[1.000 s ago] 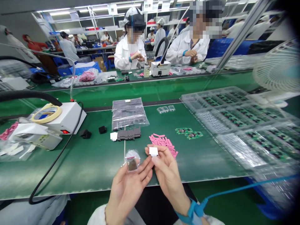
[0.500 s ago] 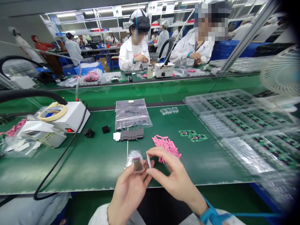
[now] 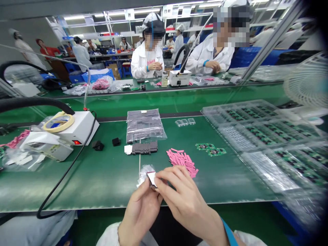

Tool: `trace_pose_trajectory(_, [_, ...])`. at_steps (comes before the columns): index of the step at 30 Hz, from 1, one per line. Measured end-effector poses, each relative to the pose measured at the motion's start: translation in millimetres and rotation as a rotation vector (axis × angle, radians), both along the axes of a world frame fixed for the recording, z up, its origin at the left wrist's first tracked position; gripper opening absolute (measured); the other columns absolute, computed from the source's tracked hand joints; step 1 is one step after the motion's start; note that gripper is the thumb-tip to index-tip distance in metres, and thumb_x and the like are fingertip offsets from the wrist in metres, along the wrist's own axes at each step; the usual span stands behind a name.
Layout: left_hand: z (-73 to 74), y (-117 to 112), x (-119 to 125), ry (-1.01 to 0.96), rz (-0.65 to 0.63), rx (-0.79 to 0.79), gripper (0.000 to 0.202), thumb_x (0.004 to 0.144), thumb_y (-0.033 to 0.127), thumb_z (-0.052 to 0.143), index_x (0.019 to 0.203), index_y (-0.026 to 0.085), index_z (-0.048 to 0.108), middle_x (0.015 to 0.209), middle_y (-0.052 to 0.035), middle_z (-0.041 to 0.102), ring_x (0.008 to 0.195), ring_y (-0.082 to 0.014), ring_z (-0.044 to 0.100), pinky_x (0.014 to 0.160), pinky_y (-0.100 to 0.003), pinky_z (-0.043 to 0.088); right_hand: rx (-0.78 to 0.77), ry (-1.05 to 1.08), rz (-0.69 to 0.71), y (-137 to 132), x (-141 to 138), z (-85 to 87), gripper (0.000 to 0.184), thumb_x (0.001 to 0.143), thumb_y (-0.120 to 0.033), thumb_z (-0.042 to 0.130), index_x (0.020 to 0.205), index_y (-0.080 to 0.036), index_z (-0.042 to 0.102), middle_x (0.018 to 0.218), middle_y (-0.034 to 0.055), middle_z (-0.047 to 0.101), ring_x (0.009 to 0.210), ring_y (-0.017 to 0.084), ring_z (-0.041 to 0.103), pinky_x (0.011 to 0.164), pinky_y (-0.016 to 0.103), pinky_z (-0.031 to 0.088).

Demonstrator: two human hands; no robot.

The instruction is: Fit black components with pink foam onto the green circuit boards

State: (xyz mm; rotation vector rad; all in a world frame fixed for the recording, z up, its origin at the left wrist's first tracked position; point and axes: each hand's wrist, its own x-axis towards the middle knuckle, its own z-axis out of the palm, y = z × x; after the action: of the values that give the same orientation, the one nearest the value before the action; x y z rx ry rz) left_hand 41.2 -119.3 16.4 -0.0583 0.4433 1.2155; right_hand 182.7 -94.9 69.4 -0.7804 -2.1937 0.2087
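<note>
My left hand pinches a small flat square part at the near edge of the green mat. My right hand lies over it from the right, its fingers pressing a small white piece onto the part's face. Both hands are closed round the part. Just behind them lies a small crumpled clear bag. A heap of pink strips sits right of the hands, and a row of dark ribbed parts with white squares lies farther back.
A bag of dark parts lies at mid-mat. A white machine with a tape roll and black cable stands left. Clear trays of green circuit boards fill the right. Two loose boards lie nearby. Co-workers in white coats sit across the belt.
My right hand carried the white piece left and down onto the part in my left hand; the two hands have come together and the part's dark face is covered.
</note>
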Motion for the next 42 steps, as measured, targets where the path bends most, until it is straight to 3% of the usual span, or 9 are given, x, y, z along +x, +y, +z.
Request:
trace_pose_trajectory(5, [0.3, -1, 2, 0.002, 0.003, 0.021, 0.009, 0.086, 0.019, 0.073, 0.093, 0.014, 0.075, 0.096, -0.0054, 0.076, 0.091, -0.0146, 0.069, 0.103, -0.030, 0.046, 0.031, 0.046, -0.003, 0, -5, -6.7, 0.022, 0.098, -0.004, 0.047, 0.105, -0.015, 0.065, 0.095, 0.0094, 0.072, 0.088, 0.022, 0.062, 0.076, 0.039, 0.047])
trace_pose_trajectory(11, [-0.4, 0, 1, -0.042, 0.017, 0.015, 0.009, 0.083, 0.015, 0.075, 0.092, 0.012, 0.075, 0.096, -0.0043, 0.075, 0.092, -0.0125, 0.070, 0.090, -0.021, 0.051, 0.059, -0.019, 0.050, 2, -5, -13.7, 0.028, 0.099, -0.002, 0.039, 0.105, -0.011, 0.065, 0.103, 0.0108, 0.074, 0.094, 0.023, 0.059, 0.079, 0.041, 0.044])
trace_pose_trajectory(18, [3.3, 1, 1, -0.030, -0.001, -0.018, 0.010, 0.078, 0.012, 0.079, 0.086, 0.008, 0.075, 0.087, -0.0052, 0.076, 0.086, -0.0125, 0.070, 0.085, -0.021, 0.054, 0.081, 0.020, 0.040, -3, -9, -20.8, 0.027, 0.098, 0.000, 0.040, 0.102, -0.010, 0.066, 0.106, 0.0132, 0.074, 0.095, 0.024, 0.061, 0.083, 0.043, 0.046])
trace_pose_trajectory(22, [4.1, 0, -1, 0.002, 0.064, 0.000, 0.011, 0.078, 0.015, 0.080, 0.088, 0.011, 0.076, 0.087, -0.0047, 0.076, 0.080, -0.0133, 0.070, 0.077, -0.022, 0.055, -0.130, 0.108, 0.143, 6, 2, -21.1, 0.018, 0.099, -0.012, 0.052, 0.111, -0.016, 0.065, 0.112, 0.0101, 0.071, 0.100, 0.023, 0.062, 0.088, 0.042, 0.048])
trace_pose_trajectory(27, [-0.2, -4, -6, -0.012, 0.144, -0.028, 0.026, 0.067, 0.032, 0.089, 0.079, 0.015, 0.073, 0.072, -0.0026, 0.067, 0.081, -0.0190, 0.067, 0.092, -0.042, 0.054, -0.378, 0.318, -0.040, 12, 24, -36.2, 0.017, 0.099, -0.014, 0.051, 0.110, -0.021, 0.062, 0.108, 0.0083, 0.067, 0.104, 0.022, 0.062, 0.089, 0.036, 0.051])
trace_pose_trajectory(31, [-5.7, -10, -12, -0.058, 0.185, 0.015, 0.035, 0.059, 0.037, 0.093, 0.078, 0.016, 0.071, 0.071, -0.0007, 0.062, 0.073, -0.0152, 0.062, 0.084, -0.039, 0.056, -0.381, 0.121, -0.024, -1, 26, -47.5, 0.017, 0.099, -0.013, 0.049, 0.105, -0.019, 0.064, 0.101, 0.0074, 0.065, 0.095, 0.022, 0.060, 0.085, 0.039, 0.049])
trace_pose_trajectory(36, [-10.0, -14, -25, -0.073, 0.195, 0.110, 0.033, 0.063, 0.039, 0.089, 0.079, 0.017, 0.070, 0.072, -0.0018, 0.063, 0.075, -0.0166, 0.063, 0.084, -0.040, 0.057, -0.260, -0.177, 0.020, -21, 19, -56.4, 0.022, 0.098, -0.020, 0.057, 0.120, -0.017, 0.059, 0.120, 0.0087, 0.067, 0.107, 0.028, 0.054, 0.092, 0.047, 0.041])
trace_pose_trajectory(38, [-10.9, -14, -29, -0.105, 0.206, 0.136, 0.031, 0.066, 0.039, 0.087, 0.081, 0.018, 0.070, 0.073, -0.0015, 0.063, 0.075, -0.0162, 0.063, 0.084, -0.039, 0.057, -0.208, -0.216, 0.027, -27, 19, -61.5, 0.024, 0.098, -0.021, 0.058, 0.121, -0.015, 0.059, 0.120, 0.0089, 0.067, 0.106, 0.028, 0.054, 0.093, 0.046, 0.039])
trace_pose_trajectory(42, [-11.4, -12, -32, -0.120, 0.198, 0.133, 0.029, 0.068, 0.038, 0.086, 0.084, 0.018, 0.071, 0.074, -0.0017, 0.063, 0.076, -0.0161, 0.064, 0.083, -0.037, 0.057, -0.128, -0.155, 0.044, -36, 23, -67.6, 0.022, 0.099, -0.005, 0.045, 0.110, -0.014, 0.062, 0.108, 0.0085, 0.070, 0.096, 0.024, 0.055, 0.085, 0.041, 0.039])
